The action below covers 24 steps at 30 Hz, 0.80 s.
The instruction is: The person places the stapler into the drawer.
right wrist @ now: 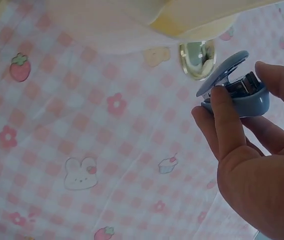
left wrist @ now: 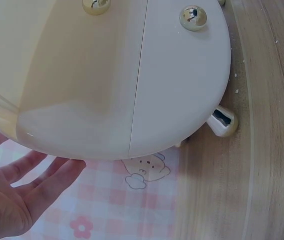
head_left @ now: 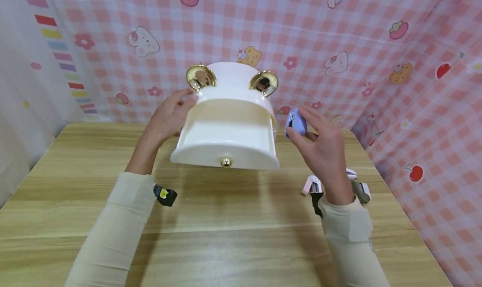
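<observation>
One blue stapler [head_left: 299, 121], gap separating it from drawer's right edge [head_left: 274, 141].

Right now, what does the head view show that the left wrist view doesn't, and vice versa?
Head only: the right hand holding a blue stapler.
Left wrist only: the lower gold knob and a gold foot under the cabinet.
Both: the left hand at the side of the white cabinet, the upper gold knob, wooden tabletop and checked cloth.

Stapler [head_left: 297, 121] light blue; drawer [head_left: 199, 153] glossy white, knob [head_left: 226, 162] gold; cloth [head_left: 226, 23] pink-and-white checked, strawberry-printed; tabletop [head_left: 226, 249] tan, wood-grained.
</observation>
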Available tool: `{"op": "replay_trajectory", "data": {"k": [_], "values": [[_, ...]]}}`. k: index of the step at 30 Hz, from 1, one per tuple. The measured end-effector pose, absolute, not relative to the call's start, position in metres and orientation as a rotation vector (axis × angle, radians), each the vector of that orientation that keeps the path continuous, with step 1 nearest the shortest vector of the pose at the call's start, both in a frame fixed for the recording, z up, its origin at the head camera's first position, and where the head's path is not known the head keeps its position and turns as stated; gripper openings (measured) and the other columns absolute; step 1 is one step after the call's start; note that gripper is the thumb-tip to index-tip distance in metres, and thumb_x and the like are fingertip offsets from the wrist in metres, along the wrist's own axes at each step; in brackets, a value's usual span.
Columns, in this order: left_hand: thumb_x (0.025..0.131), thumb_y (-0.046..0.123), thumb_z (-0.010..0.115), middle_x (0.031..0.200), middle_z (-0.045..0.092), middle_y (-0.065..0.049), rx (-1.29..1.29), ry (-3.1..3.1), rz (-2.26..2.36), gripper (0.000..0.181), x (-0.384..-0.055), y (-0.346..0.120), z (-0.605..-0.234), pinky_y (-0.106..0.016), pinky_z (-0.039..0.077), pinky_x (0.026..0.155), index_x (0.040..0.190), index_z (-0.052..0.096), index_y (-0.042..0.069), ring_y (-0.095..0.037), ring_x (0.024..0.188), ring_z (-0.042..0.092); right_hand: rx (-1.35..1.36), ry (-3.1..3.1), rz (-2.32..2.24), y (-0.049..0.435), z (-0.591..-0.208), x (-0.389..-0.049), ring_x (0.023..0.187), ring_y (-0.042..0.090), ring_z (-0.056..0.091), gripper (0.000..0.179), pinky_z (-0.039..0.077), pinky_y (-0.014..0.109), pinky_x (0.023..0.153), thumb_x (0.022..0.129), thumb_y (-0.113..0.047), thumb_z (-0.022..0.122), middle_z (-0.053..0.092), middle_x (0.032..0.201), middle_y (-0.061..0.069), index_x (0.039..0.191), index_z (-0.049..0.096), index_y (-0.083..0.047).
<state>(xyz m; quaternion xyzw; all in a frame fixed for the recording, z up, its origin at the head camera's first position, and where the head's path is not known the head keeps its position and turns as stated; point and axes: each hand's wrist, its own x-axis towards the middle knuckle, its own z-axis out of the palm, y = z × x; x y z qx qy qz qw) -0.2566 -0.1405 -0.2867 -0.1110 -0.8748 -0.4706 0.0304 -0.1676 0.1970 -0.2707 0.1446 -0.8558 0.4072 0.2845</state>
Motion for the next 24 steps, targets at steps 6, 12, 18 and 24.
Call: {"op": "replay_trajectory", "data": {"k": [6,12,18,24], "values": [[0.103,0.063,0.037,0.146,0.049,-0.021,-0.337,-2.69,-1.455,0.072,-0.256,-0.141,-0.287,-0.054,0.054,0.084,0.158,0.037,0.018,-0.038,0.126,0.051,0.556,-2.242,1.204,0.182,-0.26,-0.172,0.12,0.027,0.061,0.044,0.055,0.019,0.084,0.088,0.002,0.077,0.061,0.137,0.015,0.131,0.065,0.005],[0.102,0.064,0.037,0.145,0.05,-0.021,-0.332,-2.688,-1.453,0.072,-0.256,-0.141,-0.288,-0.052,0.054,0.083,0.158,0.037,0.019,-0.037,0.124,0.052,0.706,-2.239,1.28,0.167,-0.256,-0.178,0.118,0.027,0.062,0.047,0.057,0.022,0.085,0.086,0.007,0.078,0.061,0.137,0.017,0.13,0.064,0.008],[0.102,0.065,0.037,0.142,0.051,-0.021,-0.317,-2.686,-1.455,0.072,-0.256,-0.142,-0.29,-0.053,0.055,0.082,0.158,0.037,0.019,-0.037,0.121,0.053,0.822,-2.344,1.295,0.155,-0.253,-0.186,0.121,0.026,0.06,0.049,0.057,0.027,0.087,0.088,0.003,0.077,0.058,0.14,0.015,0.134,0.062,0.007],[0.103,0.062,0.037,0.146,0.048,-0.021,-0.332,-2.683,-1.442,0.071,-0.256,-0.141,-0.292,-0.059,0.048,0.095,0.158,0.038,0.017,-0.039,0.126,0.05,0.957,-2.447,1.169,0.146,-0.246,-0.195,0.122,0.025,0.059,0.049,0.059,0.029,0.086,0.088,-0.004,0.08,0.058,0.141,0.014,0.134,0.063,0.004]]}}
